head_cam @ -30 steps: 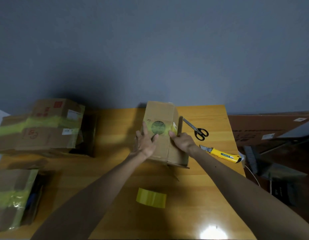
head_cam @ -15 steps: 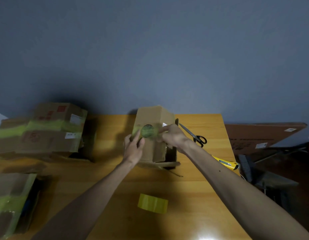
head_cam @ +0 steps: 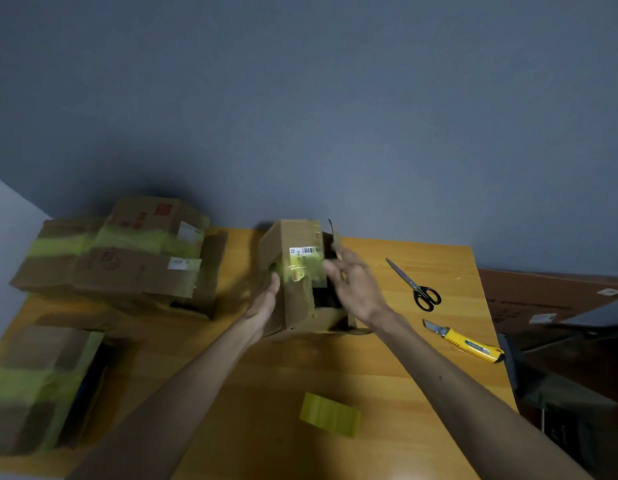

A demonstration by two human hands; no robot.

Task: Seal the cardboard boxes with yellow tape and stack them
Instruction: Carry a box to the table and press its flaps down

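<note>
Yellow tape roll (head_cam: pixel 330 414) lies nearest on the table (head_cam: pixel 231 386), handy, I'd guess, for the next strip. Beyond it both arms reach to the box (head_cam: pixel 297 299), stood mid-table with its open side turned right. The left hand (head_cam: pixel 264 306) presses straight fingers against the left wall, likely bracing it. The right hand (head_cam: pixel 356 289) is at the loose flap; I cannot tell whether it pinches or only pushes. Knife (head_cam: pixel 470 346) and scissors (head_cam: pixel 416 284) wait to the right. Taped boxes (head_cam: pixel 127 258) sit stacked far left.
</note>
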